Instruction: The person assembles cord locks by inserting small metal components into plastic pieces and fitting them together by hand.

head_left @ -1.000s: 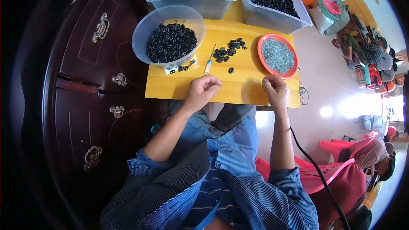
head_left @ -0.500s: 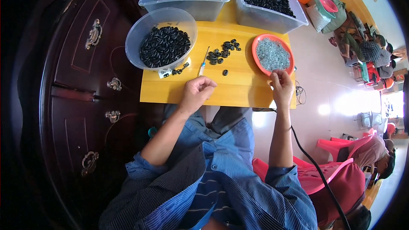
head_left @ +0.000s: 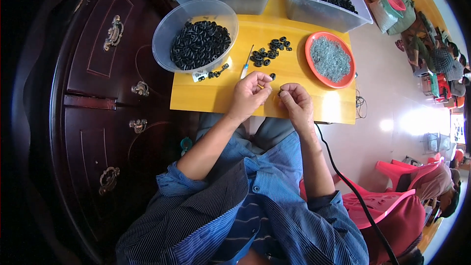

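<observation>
Over the front of the yellow table [head_left: 206,99], my left hand [head_left: 251,97] is curled in a pinch; whatever its fingertips hold is too small to make out. Just to the right, my right hand [head_left: 299,104] pinches a small black piece [head_left: 280,92], its fingertips facing the left hand across a narrow gap. One loose black ring-like piece [head_left: 273,76] lies just beyond the hands. A loose group of black oval pieces [head_left: 260,58] is farther back. Left of that group lies a thin tool with a blue-and-white handle [head_left: 244,71], close to my left hand.
A round clear tub [head_left: 162,44] of black pieces stands left, several pieces beside it. Two rectangular clear bins [head_left: 235,1] of black pieces stand at the back. An orange-red plate [head_left: 338,84] holds thin silvery metal pieces. Dark drawers [head_left: 93,137] line the left; pink chairs [head_left: 378,206] stand right.
My right hand has moved left from the plate's near edge to beside my left hand, with a black piece now showing in its fingertips. The whole view has shifted slightly.
</observation>
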A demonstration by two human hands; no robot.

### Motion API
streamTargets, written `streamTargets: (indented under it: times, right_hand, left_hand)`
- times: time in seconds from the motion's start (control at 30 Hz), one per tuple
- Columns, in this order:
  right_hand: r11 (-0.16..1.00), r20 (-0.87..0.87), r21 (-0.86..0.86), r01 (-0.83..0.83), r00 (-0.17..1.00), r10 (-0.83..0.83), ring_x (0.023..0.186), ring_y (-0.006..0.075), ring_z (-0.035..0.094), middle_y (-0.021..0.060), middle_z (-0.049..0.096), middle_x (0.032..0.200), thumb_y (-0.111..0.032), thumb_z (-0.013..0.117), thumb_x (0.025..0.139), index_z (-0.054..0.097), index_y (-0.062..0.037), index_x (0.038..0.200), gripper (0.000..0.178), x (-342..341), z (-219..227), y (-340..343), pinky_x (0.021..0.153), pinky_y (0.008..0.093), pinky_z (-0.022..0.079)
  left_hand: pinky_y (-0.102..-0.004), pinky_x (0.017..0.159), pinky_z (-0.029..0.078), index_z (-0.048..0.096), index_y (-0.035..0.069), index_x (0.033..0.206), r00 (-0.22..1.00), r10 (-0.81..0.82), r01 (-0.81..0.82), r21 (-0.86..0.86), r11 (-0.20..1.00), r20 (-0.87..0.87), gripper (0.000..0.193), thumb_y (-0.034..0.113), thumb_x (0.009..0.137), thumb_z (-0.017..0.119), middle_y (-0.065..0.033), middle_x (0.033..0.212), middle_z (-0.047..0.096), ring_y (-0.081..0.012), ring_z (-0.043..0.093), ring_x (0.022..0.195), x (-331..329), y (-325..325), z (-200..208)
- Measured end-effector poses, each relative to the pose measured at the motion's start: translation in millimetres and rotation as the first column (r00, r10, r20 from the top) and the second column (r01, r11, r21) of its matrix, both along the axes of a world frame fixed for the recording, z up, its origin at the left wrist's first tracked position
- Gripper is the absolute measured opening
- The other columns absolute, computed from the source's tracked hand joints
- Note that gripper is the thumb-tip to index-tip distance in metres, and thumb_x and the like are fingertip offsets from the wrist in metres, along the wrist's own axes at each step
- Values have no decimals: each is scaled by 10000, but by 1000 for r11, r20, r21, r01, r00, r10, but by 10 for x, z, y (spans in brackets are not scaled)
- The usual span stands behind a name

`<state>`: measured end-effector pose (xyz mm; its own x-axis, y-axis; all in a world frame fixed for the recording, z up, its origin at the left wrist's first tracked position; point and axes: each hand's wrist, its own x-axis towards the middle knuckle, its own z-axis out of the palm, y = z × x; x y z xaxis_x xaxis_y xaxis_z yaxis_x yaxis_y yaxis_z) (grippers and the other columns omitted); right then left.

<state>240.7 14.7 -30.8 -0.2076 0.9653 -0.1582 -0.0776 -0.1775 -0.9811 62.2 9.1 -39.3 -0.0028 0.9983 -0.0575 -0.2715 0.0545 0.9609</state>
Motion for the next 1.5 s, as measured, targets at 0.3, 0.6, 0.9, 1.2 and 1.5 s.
streamTargets:
  times: [0.3, 0.6, 0.9, 1.2, 1.5]
  right_hand:
    - [999, 30, 9, -49, 998, 49, 802, 58, 599, -12, 643, 952, -43, 623, 993, 616, -22, 1109, 117, 23, -97, 27, 742, 209, 495]
    - [999, -1, 42, -20, 1000, 20, 793, 58, 609, -8, 633, 909, -12, 639, 971, 581, -33, 1114, 156, 16, -80, 18, 740, 214, 506]
    - [993, -6, 111, -40, 999, 41, 775, 33, 589, -27, 630, 854, -4, 682, 926, 581, -36, 1016, 139, 25, -100, 7, 709, 196, 491]
    - [992, -59, 123, -7, 998, 14, 736, 33, 571, -32, 605, 836, -8, 667, 939, 561, -37, 1045, 153, 36, -110, -10, 671, 198, 482]
    - [995, -195, 69, 75, 979, -60, 761, 66, 616, -1, 630, 885, 6, 641, 956, 543, -33, 1094, 174, 69, -131, -16, 696, 224, 536]
  left_hand:
    - [-171, 677, 502, 629, 3, 1076, 996, -24, 31, 79, 996, -82, 181, -56, 908, 660, 3, 930, 638, -15, 590, 766, 56, 35, -69]
    - [-180, 663, 501, 632, 17, 1084, 991, -39, 50, 77, 996, -127, 175, -31, 919, 668, 14, 902, 644, -18, 586, 751, 62, 24, -57]
    - [-195, 717, 528, 653, 1, 1033, 982, -75, 87, 62, 994, -176, 138, -41, 903, 674, 4, 894, 660, -34, 617, 802, 22, 3, -69]
    - [-185, 759, 511, 646, -1, 1210, 957, -172, 192, 67, 979, -235, 300, -24, 913, 679, 26, 935, 645, -20, 590, 795, -62, -5, 101]
    - [-321, 640, 540, 678, 12, 1138, 730, 89, 75, 209, 975, -678, 311, 30, 831, 726, -75, 838, 670, -181, 651, 655, -36, 236, 172]
